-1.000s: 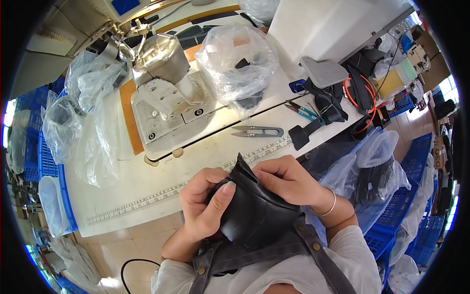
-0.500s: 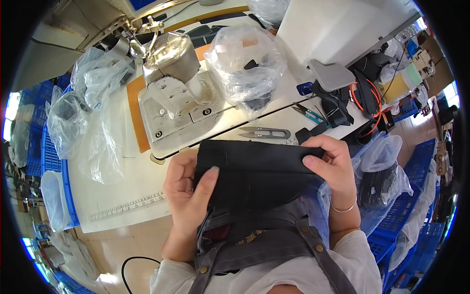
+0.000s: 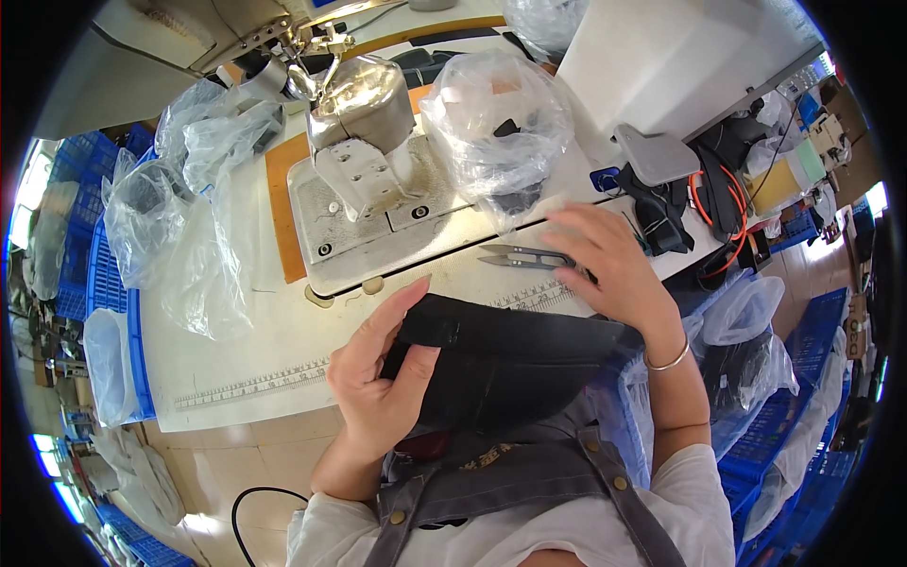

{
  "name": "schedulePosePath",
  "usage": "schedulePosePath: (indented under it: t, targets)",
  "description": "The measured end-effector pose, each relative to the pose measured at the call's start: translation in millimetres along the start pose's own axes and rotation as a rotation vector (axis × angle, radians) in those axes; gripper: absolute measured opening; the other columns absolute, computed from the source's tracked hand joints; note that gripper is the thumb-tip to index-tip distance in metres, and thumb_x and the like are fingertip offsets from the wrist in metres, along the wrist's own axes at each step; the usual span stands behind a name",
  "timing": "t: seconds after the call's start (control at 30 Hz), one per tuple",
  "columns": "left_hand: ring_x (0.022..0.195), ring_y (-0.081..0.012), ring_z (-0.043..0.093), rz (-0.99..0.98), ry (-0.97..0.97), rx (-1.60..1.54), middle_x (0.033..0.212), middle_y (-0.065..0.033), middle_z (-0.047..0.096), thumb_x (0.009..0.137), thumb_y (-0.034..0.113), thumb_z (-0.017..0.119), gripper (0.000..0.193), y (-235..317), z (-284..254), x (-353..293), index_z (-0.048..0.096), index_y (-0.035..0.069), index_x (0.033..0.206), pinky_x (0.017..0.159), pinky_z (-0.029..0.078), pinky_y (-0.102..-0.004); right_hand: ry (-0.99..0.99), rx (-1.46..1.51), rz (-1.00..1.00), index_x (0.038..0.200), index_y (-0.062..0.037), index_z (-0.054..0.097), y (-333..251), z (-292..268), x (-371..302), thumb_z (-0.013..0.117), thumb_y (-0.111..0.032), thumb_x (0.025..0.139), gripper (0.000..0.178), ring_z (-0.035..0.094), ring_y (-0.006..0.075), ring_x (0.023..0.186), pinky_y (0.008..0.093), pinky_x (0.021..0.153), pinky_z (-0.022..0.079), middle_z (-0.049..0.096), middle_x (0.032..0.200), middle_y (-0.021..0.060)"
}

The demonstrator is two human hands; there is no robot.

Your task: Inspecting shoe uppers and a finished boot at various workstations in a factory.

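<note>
A piece of black fabric (image 3: 510, 369) with a folded, stitched upper edge hangs in front of my apron. At its left end, my left hand (image 3: 383, 373) pinches it, thumb on the near face and fingers behind. My right hand (image 3: 614, 269) is off the fabric, its thumb and fingers apart over the handle end of the grey thread snips (image 3: 520, 256). The snips lie on the white table, blades toward the left; part of their handle is hidden by my hand, and contact cannot be made out.
A sewing machine (image 3: 364, 113) with a metal bed stands beyond. Beside it is a clear plastic bag (image 3: 501, 123) with pieces inside. A printed ruler (image 3: 255, 380) runs along the table's near edge. Blue crates (image 3: 784, 378) flank the right, with more plastic bags (image 3: 203, 227) at left.
My right hand has let go of the fabric's right end and moved forward to the snips. My left hand keeps its hold, and the fabric's right side has dropped and tilted.
</note>
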State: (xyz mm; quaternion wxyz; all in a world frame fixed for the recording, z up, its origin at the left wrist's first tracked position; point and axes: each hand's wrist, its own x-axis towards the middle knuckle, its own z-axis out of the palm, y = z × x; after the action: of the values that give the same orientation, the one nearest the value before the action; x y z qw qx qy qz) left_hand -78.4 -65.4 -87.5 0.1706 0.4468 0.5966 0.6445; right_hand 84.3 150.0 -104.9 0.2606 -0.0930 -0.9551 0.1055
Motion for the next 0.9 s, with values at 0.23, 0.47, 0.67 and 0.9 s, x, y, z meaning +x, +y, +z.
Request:
schedulePosePath:
  t: [0.23,0.47,0.67,0.9]
  targets:
    - [0.08,-0.0086,0.055,-0.068,0.185,-0.01,0.098,-0.0089,0.064,0.083,-0.005,0.056,0.033,-1.7,4.7,-1.0,0.054,-0.006,0.116,0.07,0.042,-0.0187,-0.091,0.001,-0.107,0.094,-0.0057,0.058,5.0,21.3,8.0,0.065,-0.007,0.069,0.026,0.054,0.0244,0.088,0.0367,0.078,0.043,0.055,0.089,0.0059]
    - [0.071,-0.0069,0.058,-0.113,0.127,0.228,0.084,-0.0068,0.067,0.08,-0.001,0.064,0.022,-1.4,-0.8,1.8,0.065,0.0,0.102,0.062,0.043,-0.0183,0.221,0.238,0.217,0.101,-0.003,0.053,7.9,2.6,17.0,0.045,-0.006,0.087,0.016,0.052,0.0151,0.071,0.0289,0.064,0.044,0.05,0.079,0.0085]
    - [0.058,-0.0083,0.059,0.062,0.163,0.422,0.076,-0.0075,0.067,0.08,0.001,0.066,0.015,-10.5,5.8,0.2,0.065,0.0,0.095,0.054,0.044,-0.0193,0.312,0.681,0.336,0.108,-0.0028,0.05,-55.1,-20.5,-1.4,0.064,-0.012,0.081,0.032,0.043,0.005,0.06,0.0176,0.054,0.039,0.058,0.095,0.0067]
    - [0.055,-0.0058,0.057,0.103,0.294,0.378,0.074,-0.0094,0.065,0.085,0.004,0.06,0.009,-16.7,24.1,-7.2,0.056,-0.004,0.088,0.052,0.043,-0.0168,0.128,0.486,0.277,0.104,-0.0007,0.051,-96.8,19.1,-3.1,0.074,-0.009,0.07,0.042,0.057,0.0256,0.059,0.03,0.049,0.045,0.055,0.081,0.0121]
